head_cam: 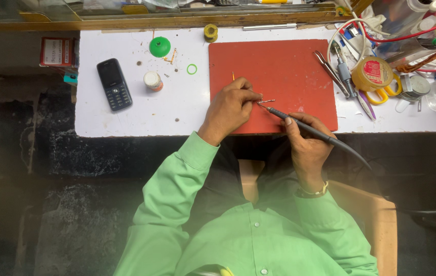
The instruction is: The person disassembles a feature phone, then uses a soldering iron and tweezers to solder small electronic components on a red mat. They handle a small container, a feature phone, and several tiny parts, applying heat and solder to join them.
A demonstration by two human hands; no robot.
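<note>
The left hand (229, 106) lay on the red mat (289, 66), fingers pinched shut on a small metal part (266, 101) that rested on the mat near its front edge. The right hand (306, 140) was closed in a pen grip around a dark iron (299, 124), whose tip touched or nearly touched the part; its cable curved off past the table's front edge to the right. The back half of the mat was bare, giving open room beyond both hands. Left of the mat, on the white table (126, 122), stood a small jar (152, 81), with a phone (114, 84) farther left and a green cap (160, 46) and green ring (191, 69) toward the back. A solder spool (210, 32) sat by the back edge. Just right of the mat lay pliers (330, 71), a tape roll (371, 73) and yellow scissors (385, 93), crowding that side to the table's right edge.
</note>
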